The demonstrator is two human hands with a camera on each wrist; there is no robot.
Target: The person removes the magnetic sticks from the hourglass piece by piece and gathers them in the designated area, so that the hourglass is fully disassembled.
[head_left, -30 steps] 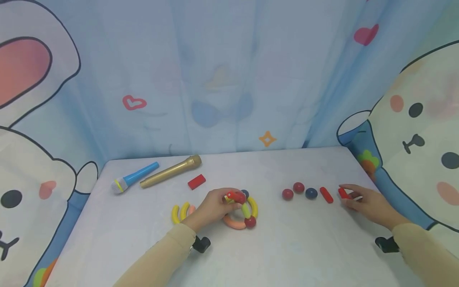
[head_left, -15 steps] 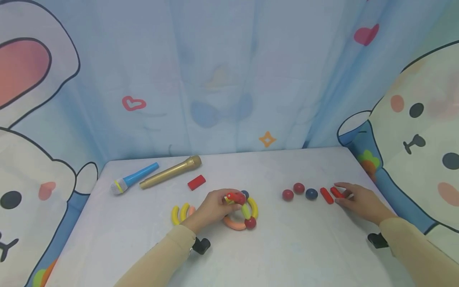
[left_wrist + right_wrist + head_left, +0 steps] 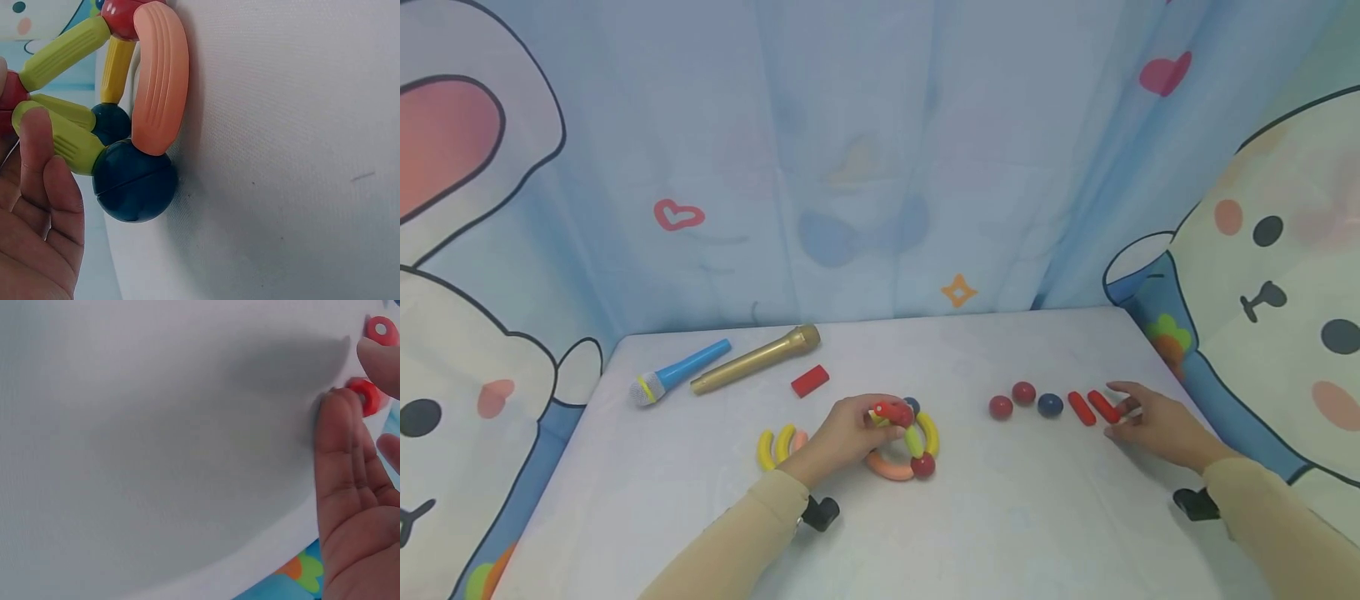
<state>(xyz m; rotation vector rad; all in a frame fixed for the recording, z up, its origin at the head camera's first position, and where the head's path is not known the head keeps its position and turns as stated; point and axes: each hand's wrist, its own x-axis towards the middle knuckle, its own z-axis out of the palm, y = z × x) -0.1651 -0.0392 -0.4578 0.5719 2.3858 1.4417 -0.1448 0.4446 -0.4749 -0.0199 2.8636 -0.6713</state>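
Note:
My left hand (image 3: pixel 848 433) grips the top of a magnetic ball-and-rod structure (image 3: pixel 913 442) near its upper red ball. The structure stands on the table, with a curved salmon rod (image 3: pixel 161 78), green rods (image 3: pixel 65 53), a blue ball (image 3: pixel 135 181) and a curved yellow rod (image 3: pixel 929 433). A red piece sticks out from the top ball toward my fingers. At the right, my right hand (image 3: pixel 1161 423) is beside a red magnetic rod (image 3: pixel 1103 407), fingers straight and thumb apart, with the rod's end (image 3: pixel 365 397) near the fingertips. A second red rod (image 3: pixel 1082 408) lies parallel to it.
Two red balls (image 3: pixel 1001 407) and a blue ball (image 3: pixel 1050 405) sit left of the red rods. Curved yellow and salmon rods (image 3: pixel 765 450) lie by my left forearm. Farther back are a red block (image 3: pixel 810 381), a gold microphone (image 3: pixel 756 360) and a blue microphone (image 3: pixel 681 371).
My right hand has moved left with the red rod, laid it parallel to the other one, and let go, drawing slightly back. The left hand keeps its hold on the structure.

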